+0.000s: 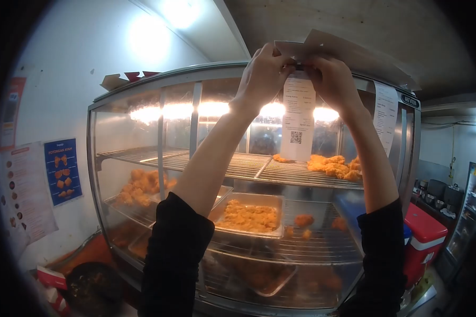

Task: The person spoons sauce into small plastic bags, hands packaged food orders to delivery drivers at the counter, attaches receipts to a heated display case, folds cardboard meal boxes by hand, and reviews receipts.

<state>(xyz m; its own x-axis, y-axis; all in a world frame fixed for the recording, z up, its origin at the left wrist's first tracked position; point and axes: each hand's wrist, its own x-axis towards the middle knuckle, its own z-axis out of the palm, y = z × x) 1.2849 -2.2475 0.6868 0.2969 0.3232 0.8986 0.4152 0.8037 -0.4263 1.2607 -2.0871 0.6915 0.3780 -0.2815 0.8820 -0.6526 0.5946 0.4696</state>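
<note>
A long white printed receipt point(298, 119) with a QR code near its foot hangs in front of the glass of a heated display cabinet point(180, 76). Both my hands are raised to the cabinet's top edge, fingers closed at the receipt's upper end. My left hand point(263, 76) pinches at its left corner, and my right hand point(333, 82) pinches at its right corner. Something small and dark lies between the fingertips; I cannot make out what it is. Flat brown-grey card point(354, 55) lies on the cabinet top just behind my hands.
A second receipt point(386, 113) hangs at the cabinet's right. Inside, fried chicken point(330, 166) rests on the upper wire rack, and a metal tray point(277, 201) holds more pieces below. A red cooler box point(424, 243) stands at the right, a black wok-like pan point(92, 288) at lower left.
</note>
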